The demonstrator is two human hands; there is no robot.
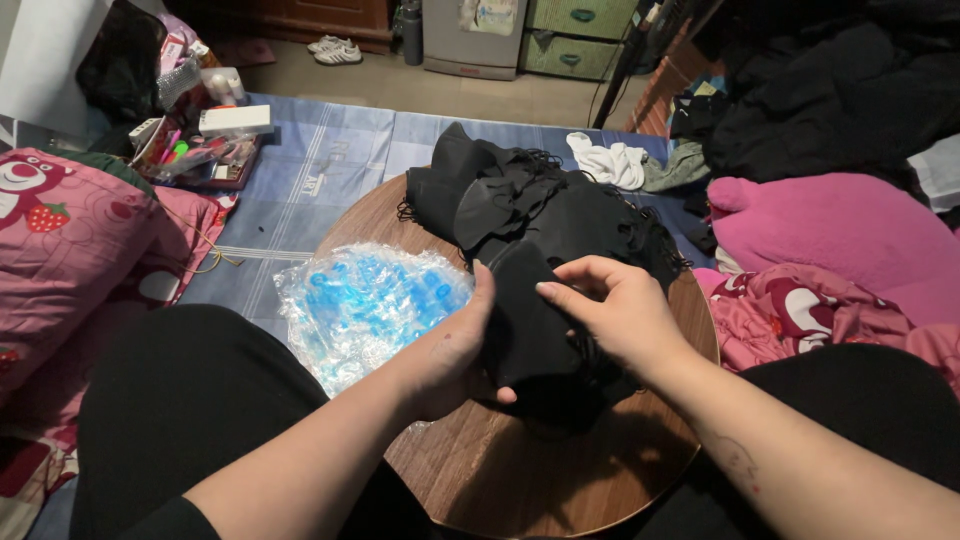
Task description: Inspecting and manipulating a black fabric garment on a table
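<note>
Both the left hand (455,355) and right hand (620,315) grip black cloth (530,215), seemingly masks, on a round wooden table (520,480).

You have 2 bare hands in view, the left hand (452,352) and the right hand (615,312). There is 1 round brown wooden tabletop (520,470), 1 heap of black fabric pieces (540,215) whose number you cannot count, 1 clear crinkled plastic bag with blue contents (365,300), 2 white sneakers (336,49) and 2 green woven drawers (578,35).
</note>
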